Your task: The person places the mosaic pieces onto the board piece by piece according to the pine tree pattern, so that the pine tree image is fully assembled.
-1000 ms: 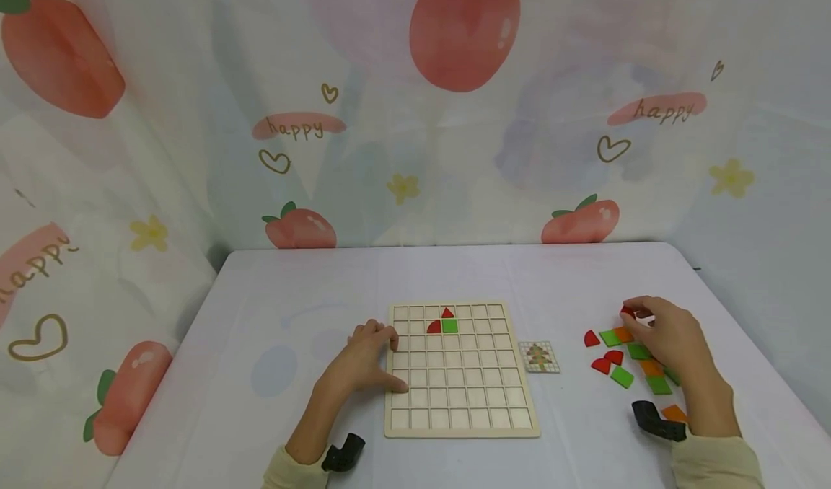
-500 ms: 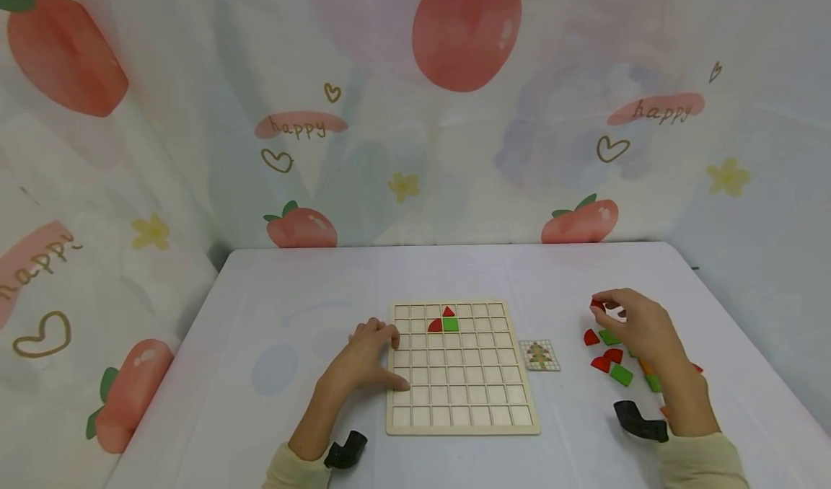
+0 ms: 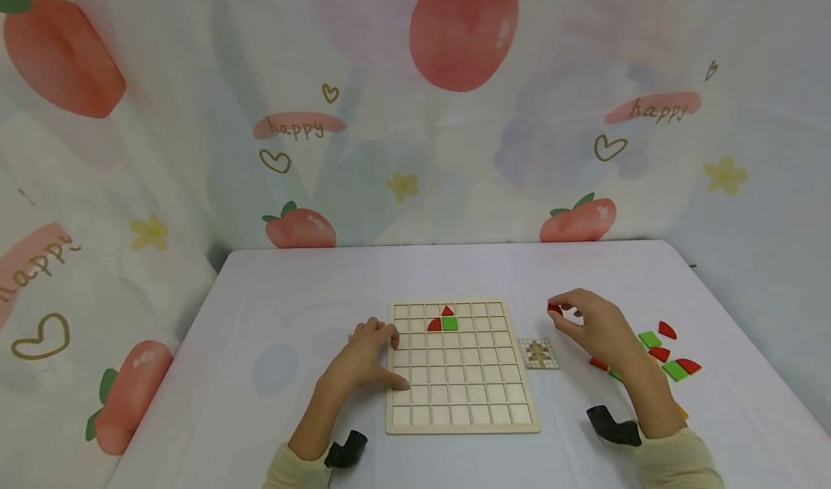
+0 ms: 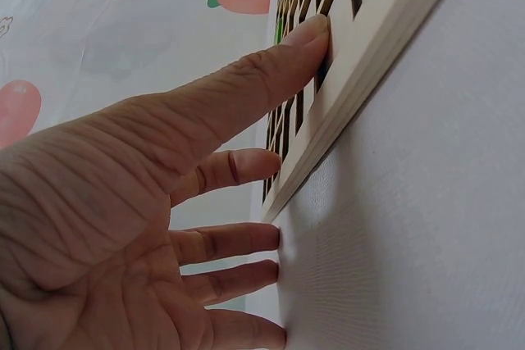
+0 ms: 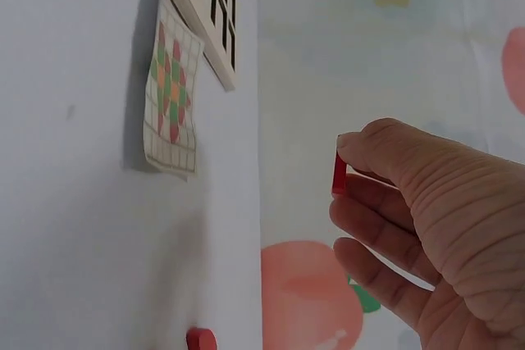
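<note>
My right hand (image 3: 600, 330) pinches a small red tile (image 5: 339, 171) between thumb and fingers, raised above the table to the right of the pattern card. A pale wooden grid board (image 3: 462, 420) lies mid-table. In its upper rows sit a red triangle (image 3: 448, 311), a red quarter-round tile (image 3: 434, 324) and a green square (image 3: 449, 323). My left hand (image 3: 363, 359) rests at the board's left edge, its thumb on the frame and its other fingers spread; the left wrist view shows some fingertips on the table beside the edge.
A small card (image 3: 539, 354) with a coloured grid pattern lies just right of the board. Farther right are scattered red, green and orange tiles, among them a green tile (image 3: 675, 371) and a red one (image 3: 666, 329); my right forearm hides some.
My right hand has moved left with the red tile, from above the scattered tiles toward the card. The left hand and the board have stayed in place.
</note>
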Motion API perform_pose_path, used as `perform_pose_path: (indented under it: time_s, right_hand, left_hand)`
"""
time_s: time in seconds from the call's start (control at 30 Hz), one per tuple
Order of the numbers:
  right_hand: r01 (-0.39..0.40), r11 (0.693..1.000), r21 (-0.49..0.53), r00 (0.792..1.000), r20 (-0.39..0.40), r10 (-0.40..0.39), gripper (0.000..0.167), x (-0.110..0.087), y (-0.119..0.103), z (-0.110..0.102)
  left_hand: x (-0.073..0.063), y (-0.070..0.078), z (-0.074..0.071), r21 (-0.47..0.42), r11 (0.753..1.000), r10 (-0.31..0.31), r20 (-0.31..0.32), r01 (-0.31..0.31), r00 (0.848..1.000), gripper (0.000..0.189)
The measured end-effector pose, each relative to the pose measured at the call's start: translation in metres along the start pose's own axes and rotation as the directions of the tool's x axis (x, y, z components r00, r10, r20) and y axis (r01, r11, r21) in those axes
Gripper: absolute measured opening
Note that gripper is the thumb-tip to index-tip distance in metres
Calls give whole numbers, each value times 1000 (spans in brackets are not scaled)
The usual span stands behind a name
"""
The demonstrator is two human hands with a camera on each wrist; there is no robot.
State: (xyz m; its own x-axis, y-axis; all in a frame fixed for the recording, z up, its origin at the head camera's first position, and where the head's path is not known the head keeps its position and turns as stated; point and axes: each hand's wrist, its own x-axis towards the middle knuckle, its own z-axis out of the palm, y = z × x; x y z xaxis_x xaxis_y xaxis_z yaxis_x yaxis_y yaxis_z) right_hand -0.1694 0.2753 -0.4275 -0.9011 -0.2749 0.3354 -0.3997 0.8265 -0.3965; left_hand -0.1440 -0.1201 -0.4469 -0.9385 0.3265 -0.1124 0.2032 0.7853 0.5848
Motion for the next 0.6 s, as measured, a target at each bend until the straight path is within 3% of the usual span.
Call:
perform_pose_path:
  time_s: [0.3, 0.6]
  right_hand:
    - [145, 989, 25, 989, 0, -145, 21, 6, -21, 23]
    - [145, 986, 78, 983, 99, -152, 19, 18, -49, 43]
  left_hand:
    - [0, 1, 1, 5, 1000, -14, 7, 14, 1000, 56]
    - [1, 0, 1, 16, 1000, -6, 1, 6, 1000, 56]
